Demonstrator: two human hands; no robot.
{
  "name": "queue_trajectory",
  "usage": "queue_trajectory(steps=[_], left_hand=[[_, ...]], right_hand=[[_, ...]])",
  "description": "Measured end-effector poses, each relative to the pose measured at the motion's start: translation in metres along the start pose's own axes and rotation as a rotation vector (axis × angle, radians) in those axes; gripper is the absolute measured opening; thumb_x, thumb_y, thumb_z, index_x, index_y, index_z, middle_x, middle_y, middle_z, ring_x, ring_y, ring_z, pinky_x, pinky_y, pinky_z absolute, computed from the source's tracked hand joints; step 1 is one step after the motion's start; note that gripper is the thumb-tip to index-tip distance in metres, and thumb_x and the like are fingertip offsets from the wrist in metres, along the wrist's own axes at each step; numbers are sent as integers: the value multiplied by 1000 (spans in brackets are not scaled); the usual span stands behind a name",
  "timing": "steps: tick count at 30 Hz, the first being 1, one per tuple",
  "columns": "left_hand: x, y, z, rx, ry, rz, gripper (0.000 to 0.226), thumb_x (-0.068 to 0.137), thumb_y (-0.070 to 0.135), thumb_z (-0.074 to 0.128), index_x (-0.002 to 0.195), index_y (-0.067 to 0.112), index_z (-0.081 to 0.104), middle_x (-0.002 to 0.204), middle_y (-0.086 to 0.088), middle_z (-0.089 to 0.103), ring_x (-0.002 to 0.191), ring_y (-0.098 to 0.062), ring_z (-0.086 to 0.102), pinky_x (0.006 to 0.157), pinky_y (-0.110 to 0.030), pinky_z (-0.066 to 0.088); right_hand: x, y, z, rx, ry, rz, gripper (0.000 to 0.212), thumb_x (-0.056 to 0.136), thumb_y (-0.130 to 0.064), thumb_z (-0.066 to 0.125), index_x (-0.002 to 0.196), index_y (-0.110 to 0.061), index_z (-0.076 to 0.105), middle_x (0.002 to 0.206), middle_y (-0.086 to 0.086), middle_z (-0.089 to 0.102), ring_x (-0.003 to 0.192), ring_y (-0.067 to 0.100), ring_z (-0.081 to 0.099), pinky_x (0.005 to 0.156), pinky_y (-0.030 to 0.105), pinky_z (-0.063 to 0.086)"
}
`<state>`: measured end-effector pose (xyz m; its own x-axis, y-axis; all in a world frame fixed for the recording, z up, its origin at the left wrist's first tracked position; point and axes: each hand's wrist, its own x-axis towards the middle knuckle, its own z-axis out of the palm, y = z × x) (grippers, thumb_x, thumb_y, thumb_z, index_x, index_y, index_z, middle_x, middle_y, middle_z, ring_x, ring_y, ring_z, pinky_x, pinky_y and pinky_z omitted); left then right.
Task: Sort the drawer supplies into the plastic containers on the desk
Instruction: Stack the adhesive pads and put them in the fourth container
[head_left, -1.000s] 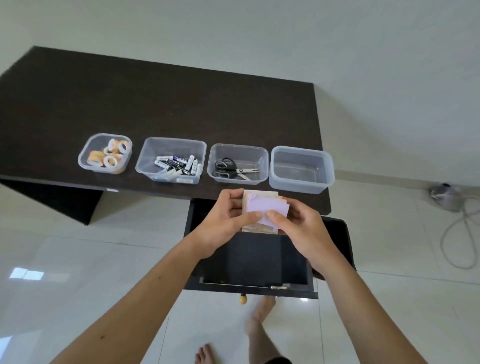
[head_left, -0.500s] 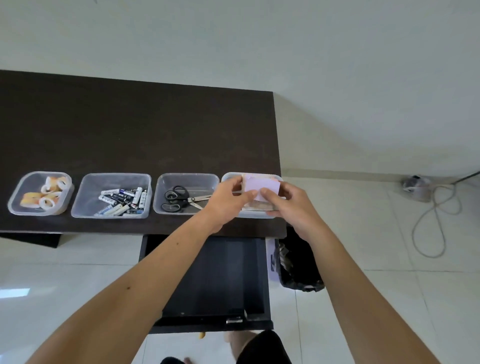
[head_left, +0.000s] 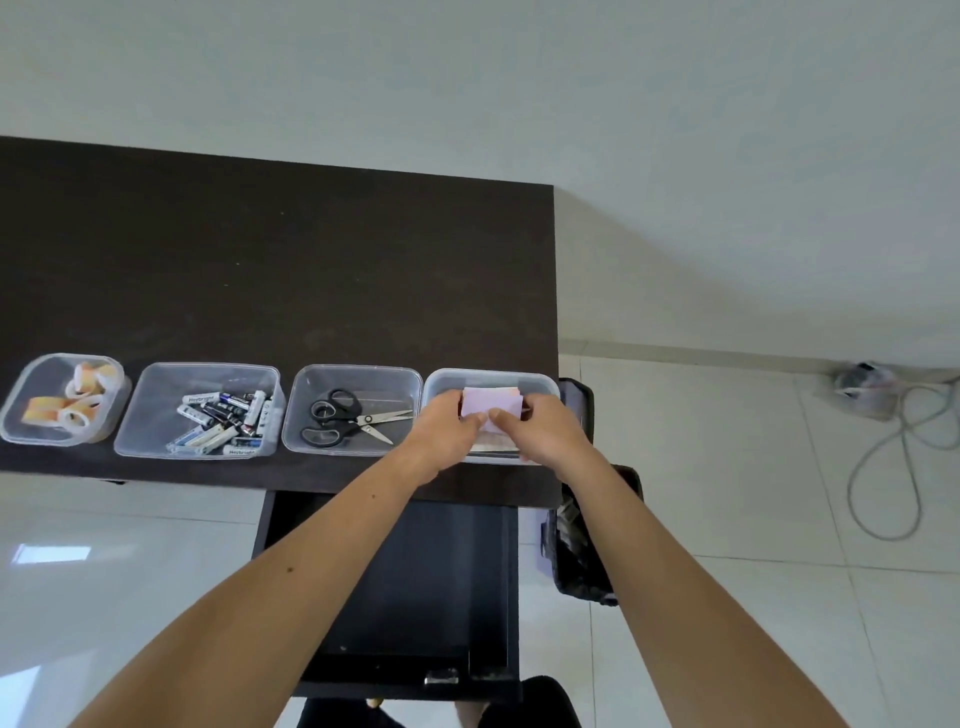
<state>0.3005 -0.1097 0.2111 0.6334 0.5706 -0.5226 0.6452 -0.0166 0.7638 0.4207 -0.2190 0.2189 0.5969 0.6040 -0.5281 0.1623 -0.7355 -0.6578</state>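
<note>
Both hands meet over the rightmost plastic container (head_left: 540, 387), right of centre in the frame, with a small stack of sticky notes (head_left: 491, 402) pinched between them. The left hand (head_left: 441, 431) has its thumb and fingers curled on the stack's left edge, and the right hand (head_left: 543, 434) grips the right edge the same way. I'd say two hands are used because the pads are loose, pale purple on top with an orange edge peeking behind, and would slide apart otherwise. The stack sits low inside the container's walls, so it looks close to being set down, though I cannot tell whether it touches the bottom.

The containers stand in a row along the near edge of the dark desk (head_left: 311, 270), one kind per tub, which explains the choice of this one. The tub at far left holds tape rolls (head_left: 78, 400), the next batteries (head_left: 223, 423), and the third black-handled scissors (head_left: 343, 418). Below the desk, at lower centre, the drawer (head_left: 415, 597) hangs open and looks empty, so this may well be the last batch.
</note>
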Motion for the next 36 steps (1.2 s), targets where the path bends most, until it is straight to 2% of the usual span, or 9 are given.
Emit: queue_trajectory(steps=[3, 8, 12, 15, 20, 25, 28, 32, 36], left_hand=[[6, 1, 5, 23, 91, -53, 16, 105, 22, 58, 117, 14, 66, 109, -6, 73, 99, -26, 68, 83, -40, 56], [11, 0, 11, 13, 162, -84, 16, 104, 23, 61, 115, 13, 67, 108, -6, 74, 97, -27, 70, 77, -37, 58], [9, 0, 14, 25, 195, -60, 14, 105, 21, 62, 114, 11, 67, 109, -5, 74, 95, -24, 69, 70, -30, 53], [7, 1, 16, 54, 226, -44, 16, 105, 22, 62, 114, 10, 66, 106, -8, 73, 92, -26, 68, 75, -35, 54], [4, 5, 18, 92, 233, -51, 21, 106, 23, 59, 115, 6, 65, 99, -9, 69, 83, -23, 60, 69, -31, 46], [-11, 10, 7, 129, 272, 49, 15, 105, 23, 63, 100, 11, 55, 96, -11, 69, 84, -28, 62, 76, -42, 54], [-27, 13, -3, 57, 308, 138, 15, 103, 21, 66, 101, 19, 51, 101, -2, 64, 90, -30, 68, 85, -51, 61], [-66, 0, -24, -136, 335, 279, 34, 103, 18, 67, 137, 21, 62, 114, 18, 68, 109, -3, 68, 95, -20, 54], [-116, -60, -35, -217, 362, 357, 31, 101, 15, 71, 128, 27, 66, 111, 19, 73, 106, 2, 69, 96, -12, 52]], right_hand=[[7, -3, 5, -93, 8, -16, 28, 104, -41, 60, 107, -14, 65, 91, 0, 65, 92, 24, 63, 69, 31, 43], [18, -1, 11, -103, 34, 6, 37, 104, -44, 60, 117, -10, 69, 100, 4, 68, 95, 26, 65, 74, 30, 43], [17, 1, 13, -166, 75, 10, 41, 104, -48, 59, 111, -9, 67, 94, 7, 68, 87, 26, 64, 61, 30, 41], [14, 1, 19, -193, 152, 16, 42, 104, -48, 60, 113, -8, 69, 102, 12, 73, 91, 28, 69, 68, 32, 46], [4, -6, 21, -199, 219, 34, 43, 105, -45, 60, 125, -8, 69, 115, 12, 75, 103, 29, 72, 80, 34, 57], [-4, -15, 5, -278, 244, -19, 38, 102, -47, 63, 104, -9, 69, 109, 16, 75, 105, 37, 69, 78, 37, 51], [-20, -26, -10, -265, 332, -103, 41, 101, -41, 67, 125, -8, 70, 118, 14, 76, 112, 37, 69, 91, 41, 55], [-54, -34, -19, -298, 450, -272, 45, 100, -35, 68, 139, -14, 65, 133, 9, 72, 123, 32, 66, 102, 40, 50], [-98, -14, 5, -269, 518, -487, 33, 97, -29, 73, 127, -16, 70, 123, 2, 74, 111, 28, 68, 96, 38, 53]])
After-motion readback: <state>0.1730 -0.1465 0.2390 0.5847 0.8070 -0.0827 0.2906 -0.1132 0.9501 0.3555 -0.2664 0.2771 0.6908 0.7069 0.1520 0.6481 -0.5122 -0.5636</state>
